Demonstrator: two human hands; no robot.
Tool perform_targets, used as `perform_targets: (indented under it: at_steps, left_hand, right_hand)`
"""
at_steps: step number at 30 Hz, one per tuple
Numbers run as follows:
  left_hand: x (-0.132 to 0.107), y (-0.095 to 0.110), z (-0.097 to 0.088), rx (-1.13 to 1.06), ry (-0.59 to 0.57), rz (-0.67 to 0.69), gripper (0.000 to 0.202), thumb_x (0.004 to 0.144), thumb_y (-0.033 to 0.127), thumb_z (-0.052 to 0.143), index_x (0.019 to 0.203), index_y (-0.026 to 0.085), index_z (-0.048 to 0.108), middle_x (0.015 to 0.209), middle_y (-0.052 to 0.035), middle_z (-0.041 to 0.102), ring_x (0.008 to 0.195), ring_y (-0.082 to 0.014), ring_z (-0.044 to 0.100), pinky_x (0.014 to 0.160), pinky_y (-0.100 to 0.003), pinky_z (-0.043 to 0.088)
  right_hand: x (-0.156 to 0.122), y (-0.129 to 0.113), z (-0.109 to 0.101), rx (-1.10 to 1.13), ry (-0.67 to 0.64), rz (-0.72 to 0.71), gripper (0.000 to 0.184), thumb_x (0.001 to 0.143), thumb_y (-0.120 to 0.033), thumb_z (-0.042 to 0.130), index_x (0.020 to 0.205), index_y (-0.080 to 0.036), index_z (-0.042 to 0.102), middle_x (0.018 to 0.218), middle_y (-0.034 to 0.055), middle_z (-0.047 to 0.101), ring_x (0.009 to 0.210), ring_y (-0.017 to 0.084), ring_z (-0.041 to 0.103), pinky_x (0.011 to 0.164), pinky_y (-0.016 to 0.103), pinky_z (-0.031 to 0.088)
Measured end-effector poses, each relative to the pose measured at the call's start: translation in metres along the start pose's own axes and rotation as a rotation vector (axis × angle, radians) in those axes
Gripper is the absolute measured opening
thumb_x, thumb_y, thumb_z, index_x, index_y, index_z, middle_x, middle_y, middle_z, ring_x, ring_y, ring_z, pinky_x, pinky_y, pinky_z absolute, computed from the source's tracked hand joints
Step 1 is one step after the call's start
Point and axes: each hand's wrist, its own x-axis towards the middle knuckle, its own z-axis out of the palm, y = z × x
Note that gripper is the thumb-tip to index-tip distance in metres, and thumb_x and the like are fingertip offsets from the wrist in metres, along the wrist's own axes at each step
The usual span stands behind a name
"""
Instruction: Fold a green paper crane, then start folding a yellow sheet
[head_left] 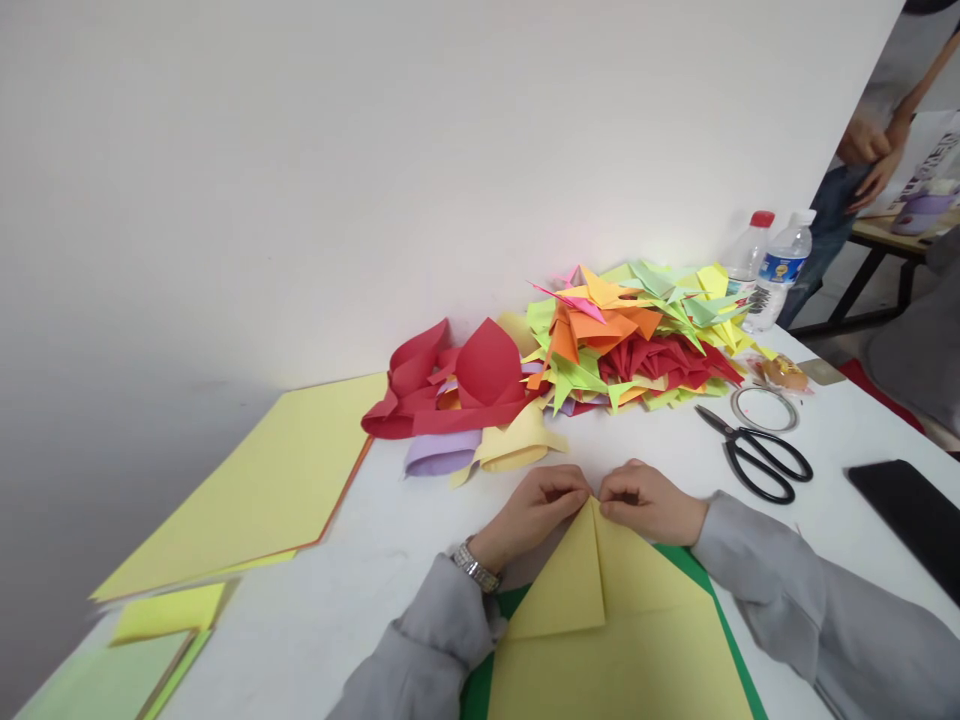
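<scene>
A sheet of yellow paper [622, 660] lies in front of me, its two upper corners folded inward so that the far end forms a point. Under it, the edges of a green sheet [474, 695] show on both sides. My left hand [536, 510] is closed, pinching the paper's tip from the left. My right hand [651, 500] pinches the same tip from the right, its fingers bent inward. The left triangular flap has a clear straight edge near the middle crease. A metal watch [476, 568] sits on my left wrist.
Black scissors [761, 460], a tape roll [765, 409] and a black phone-like slab [911, 515] lie right. Folded coloured paper [607, 330], red paper pieces [480, 375] and two bottles [780, 270] stand by the wall. Yellow sheets [255, 480] lie left. A person [874, 150] stands beyond.
</scene>
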Motion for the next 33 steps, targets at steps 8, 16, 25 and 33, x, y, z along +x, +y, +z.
perform_targets:
  at_steps: [8, 16, 25, 33]
  left_hand:
    - [0.0010, -0.0001, -0.0013, -0.047, -0.021, -0.028, 0.041, 0.086, 0.048, 0.055, 0.060, 0.016, 0.052, 0.065, 0.0014, 0.046, 0.062, -0.0126, 0.041, 0.061, -0.026, 0.033]
    - [0.0007, -0.0013, -0.0011, -0.059, -0.026, -0.025, 0.042, 0.086, 0.050, 0.057, 0.064, 0.014, 0.058, 0.067, 0.0007, 0.048, 0.063, -0.0127, 0.043, 0.062, -0.026, 0.033]
    - [-0.0001, 0.0010, 0.0004, -0.155, -0.020, -0.111, 0.044, 0.084, 0.052, 0.058, 0.060, 0.015, 0.051, 0.066, 0.0019, 0.043, 0.063, -0.0126, 0.039, 0.062, -0.027, 0.031]
    - [0.0006, 0.0011, 0.0011, -0.123, -0.034, -0.101, 0.042, 0.084, 0.051, 0.056, 0.061, 0.016, 0.051, 0.066, 0.0023, 0.043, 0.063, -0.0130, 0.040, 0.063, -0.027, 0.032]
  right_hand:
    - [-0.0011, -0.0017, 0.0002, 0.041, 0.024, 0.031, 0.017, 0.083, -0.025, 0.053, 0.068, -0.019, 0.057, 0.056, -0.0061, 0.051, 0.052, 0.010, 0.044, 0.059, 0.022, 0.040]
    - [-0.0007, -0.0019, 0.0012, 0.100, 0.045, 0.030, 0.020, 0.083, -0.027, 0.054, 0.065, -0.019, 0.057, 0.052, -0.0070, 0.047, 0.049, 0.009, 0.041, 0.055, 0.022, 0.037]
    - [-0.0011, -0.0046, 0.0005, 0.180, 0.022, 0.110, 0.021, 0.083, -0.030, 0.054, 0.067, -0.018, 0.058, 0.053, -0.0069, 0.045, 0.049, 0.009, 0.038, 0.047, 0.021, 0.031]
    - [-0.0009, -0.0035, 0.0006, 0.144, 0.029, 0.087, 0.020, 0.083, -0.030, 0.054, 0.068, -0.018, 0.058, 0.052, -0.0072, 0.045, 0.049, 0.009, 0.038, 0.048, 0.021, 0.032]
